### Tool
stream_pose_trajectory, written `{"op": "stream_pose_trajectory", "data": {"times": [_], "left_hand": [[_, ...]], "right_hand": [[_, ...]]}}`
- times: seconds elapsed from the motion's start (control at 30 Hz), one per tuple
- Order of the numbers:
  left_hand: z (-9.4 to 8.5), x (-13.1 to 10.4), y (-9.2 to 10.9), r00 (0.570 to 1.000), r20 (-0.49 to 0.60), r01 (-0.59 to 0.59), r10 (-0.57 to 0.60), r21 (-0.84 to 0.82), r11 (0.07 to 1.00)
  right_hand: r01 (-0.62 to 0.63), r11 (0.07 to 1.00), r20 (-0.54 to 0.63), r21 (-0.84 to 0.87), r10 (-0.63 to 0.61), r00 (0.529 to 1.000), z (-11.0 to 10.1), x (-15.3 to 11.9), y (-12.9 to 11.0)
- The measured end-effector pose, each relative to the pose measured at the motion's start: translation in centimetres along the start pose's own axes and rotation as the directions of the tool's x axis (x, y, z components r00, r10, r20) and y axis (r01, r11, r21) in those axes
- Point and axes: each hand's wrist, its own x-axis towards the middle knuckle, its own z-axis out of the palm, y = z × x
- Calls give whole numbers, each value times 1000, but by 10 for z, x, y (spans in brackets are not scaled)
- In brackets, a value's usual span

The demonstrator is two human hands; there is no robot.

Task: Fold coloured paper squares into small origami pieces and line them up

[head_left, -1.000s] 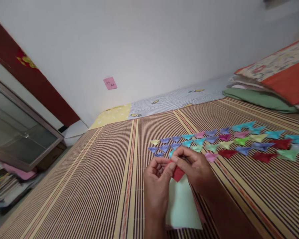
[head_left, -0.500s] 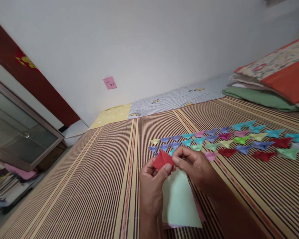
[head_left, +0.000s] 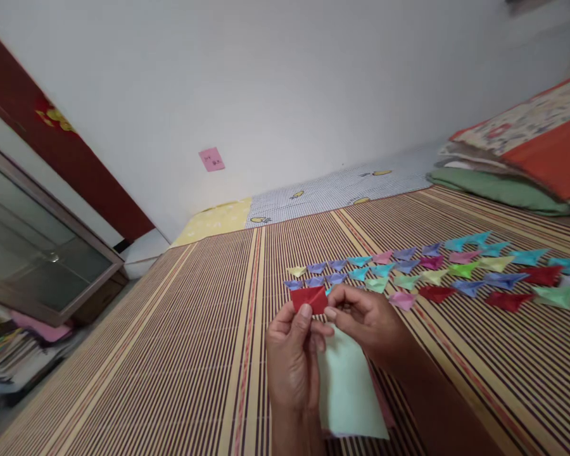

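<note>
A small folded red paper (head_left: 310,299) is held up above the striped mat, its face creased and its outline roughly rectangular. My left hand (head_left: 294,345) pinches its lower left part, with the thumb on the front. At the right edge of the paper, my right hand (head_left: 368,316) has thumb and forefinger closed on its corner. Beneath the hands lies a stack of paper with a pale green sheet (head_left: 349,386) on top and pink showing at its side. Rows of small folded paper pieces in many colours, such as a bright green one (head_left: 464,270), lie beyond and to the right.
The striped mat (head_left: 190,329) covers the bed. Pillows and folded bedding (head_left: 541,152) are piled at the far right. A pink note (head_left: 211,159) is on the wall. At left stand a glass-panelled cabinet (head_left: 38,240) and piled books (head_left: 9,354).
The red paper has turned from a pointed diamond shape to a roughly rectangular one. My left hand's fingers have shifted on it, and its thumb has moved left.
</note>
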Motion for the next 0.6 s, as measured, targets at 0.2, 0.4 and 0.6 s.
{"op": "stream_pose_trajectory", "data": {"times": [0.2, 0.4, 0.6], "left_hand": [[-6, 3, -3, 994, 15, -111, 110, 123, 986], [-8, -1, -1, 967, 106, -254, 233, 306, 917], [-7, -4, 4, 945, 184, -319, 269, 356, 878]], "right_hand": [[29, 997, -20, -69, -30, 999, 1, 0, -4], [203, 960, -110, -194, -227, 968, -3, -4, -23], [277, 958, -80, -71, -282, 956, -2, -2, -21]]}}
